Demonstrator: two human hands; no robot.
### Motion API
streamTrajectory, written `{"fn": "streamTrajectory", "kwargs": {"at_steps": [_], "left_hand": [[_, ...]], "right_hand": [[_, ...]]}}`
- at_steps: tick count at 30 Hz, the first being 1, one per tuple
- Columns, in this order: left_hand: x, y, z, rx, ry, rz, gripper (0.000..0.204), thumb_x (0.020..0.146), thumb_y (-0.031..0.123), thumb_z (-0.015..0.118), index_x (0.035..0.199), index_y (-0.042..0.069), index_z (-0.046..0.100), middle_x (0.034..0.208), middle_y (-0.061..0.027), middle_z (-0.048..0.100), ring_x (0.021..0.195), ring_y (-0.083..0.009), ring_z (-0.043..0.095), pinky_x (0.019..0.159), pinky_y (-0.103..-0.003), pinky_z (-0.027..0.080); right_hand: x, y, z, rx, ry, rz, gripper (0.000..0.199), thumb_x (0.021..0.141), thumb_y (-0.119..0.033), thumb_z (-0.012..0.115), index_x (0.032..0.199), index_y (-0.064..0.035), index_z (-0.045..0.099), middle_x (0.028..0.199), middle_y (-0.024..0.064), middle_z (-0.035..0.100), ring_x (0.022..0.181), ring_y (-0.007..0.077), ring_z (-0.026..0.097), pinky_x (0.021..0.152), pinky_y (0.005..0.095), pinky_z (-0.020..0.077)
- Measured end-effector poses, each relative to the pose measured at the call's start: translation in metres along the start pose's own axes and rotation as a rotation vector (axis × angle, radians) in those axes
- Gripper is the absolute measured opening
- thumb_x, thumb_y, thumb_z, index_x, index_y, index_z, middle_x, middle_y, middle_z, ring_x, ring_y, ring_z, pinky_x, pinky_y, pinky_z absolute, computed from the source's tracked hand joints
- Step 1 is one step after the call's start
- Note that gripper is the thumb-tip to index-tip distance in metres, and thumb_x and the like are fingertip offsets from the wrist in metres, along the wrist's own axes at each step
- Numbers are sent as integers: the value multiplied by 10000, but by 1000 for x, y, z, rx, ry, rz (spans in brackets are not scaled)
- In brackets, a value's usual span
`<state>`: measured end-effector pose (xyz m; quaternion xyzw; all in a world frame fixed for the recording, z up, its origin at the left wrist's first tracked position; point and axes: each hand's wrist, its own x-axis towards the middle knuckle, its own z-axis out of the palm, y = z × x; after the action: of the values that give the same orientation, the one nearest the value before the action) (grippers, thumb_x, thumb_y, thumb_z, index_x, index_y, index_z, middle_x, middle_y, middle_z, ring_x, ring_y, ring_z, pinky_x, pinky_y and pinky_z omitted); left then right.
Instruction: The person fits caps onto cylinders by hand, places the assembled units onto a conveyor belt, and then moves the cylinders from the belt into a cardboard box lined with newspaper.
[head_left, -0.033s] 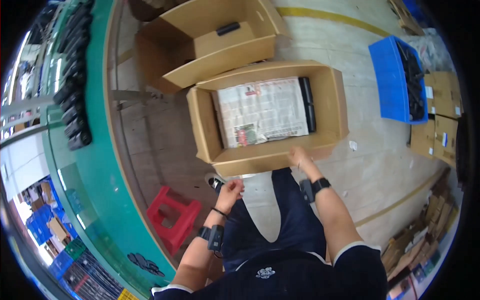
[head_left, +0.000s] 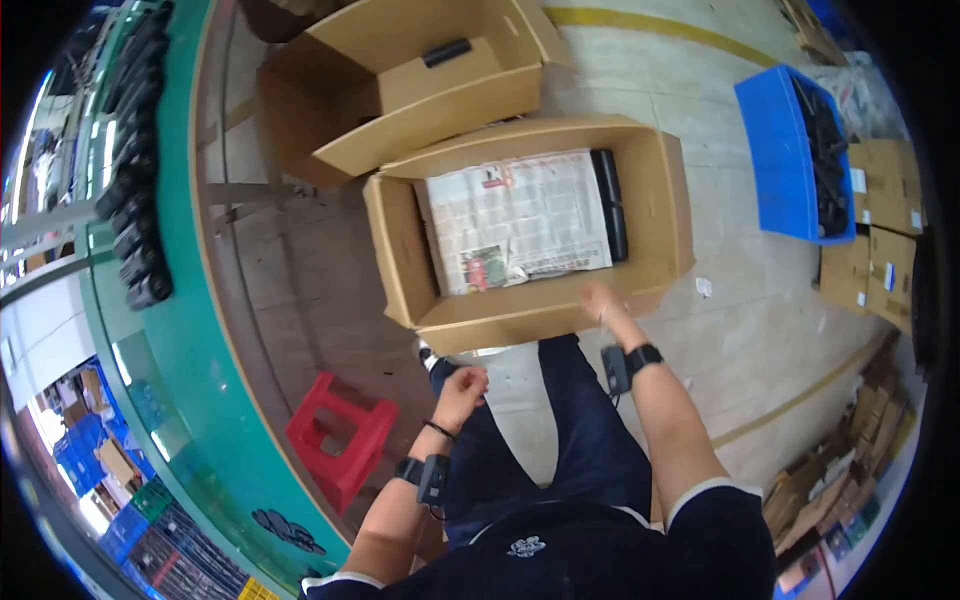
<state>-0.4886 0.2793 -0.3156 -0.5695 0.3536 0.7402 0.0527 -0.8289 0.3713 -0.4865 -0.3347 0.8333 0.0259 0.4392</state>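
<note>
An open cardboard box (head_left: 510, 331) sits on the floor in front of my legs. Printed newspaper (head_left: 520, 220) covers most of its inside, and black cylindrical pieces (head_left: 608, 205) show along the right end. My right hand (head_left: 603, 302) is at the near wall of this box, its fingers curled in at the rim, and what lies beneath them is partly hidden. My left hand (head_left: 462, 393) hovers over my left leg, short of the box, with bent fingers and nothing visible in it.
Behind stands a second open box (head_left: 430, 105) holding a black cylinder (head_left: 447, 53). A green-topped bench (head_left: 185, 350) with black parts (head_left: 140, 200) runs along the left, a red stool (head_left: 340, 435) beside it. A blue bin (head_left: 775, 150) of black parts stands right, near stacked cartons (head_left: 880, 190).
The view has shifted slightly, so the boxes and bench appear a little further left. Both hands keep nearly the same pose.
</note>
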Motion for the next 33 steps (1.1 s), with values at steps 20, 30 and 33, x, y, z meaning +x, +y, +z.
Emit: {"fn": "streamTrajectory", "kwargs": {"at_steps": [20,30,33], "left_hand": [[68,-61,30,857,263,297,115,768,76,642,878,41,639,745,-111,626,649,-272,630,593,-332,512],[75,-63,20,821,286,331,154,728,95,667,870,43,640,722,-100,616,613,-274,615,553,-334,501],[75,-66,15,794,292,338,157,725,97,672,865,36,637,718,-102,613,602,-275,610,543,-335,495]], "right_hand": [[267,-40,111,103,620,726,662,755,-253,699,1338,-82,437,1356,199,433,1268,335,398,1036,445,353],[290,-216,178,-634,118,-1082,444,838,-107,490,1279,-163,505,1469,13,333,1405,214,205,1077,427,273],[285,-263,217,-943,5,-1268,446,841,-182,537,1286,-202,506,1465,-1,337,1389,220,216,1070,420,265]]}}
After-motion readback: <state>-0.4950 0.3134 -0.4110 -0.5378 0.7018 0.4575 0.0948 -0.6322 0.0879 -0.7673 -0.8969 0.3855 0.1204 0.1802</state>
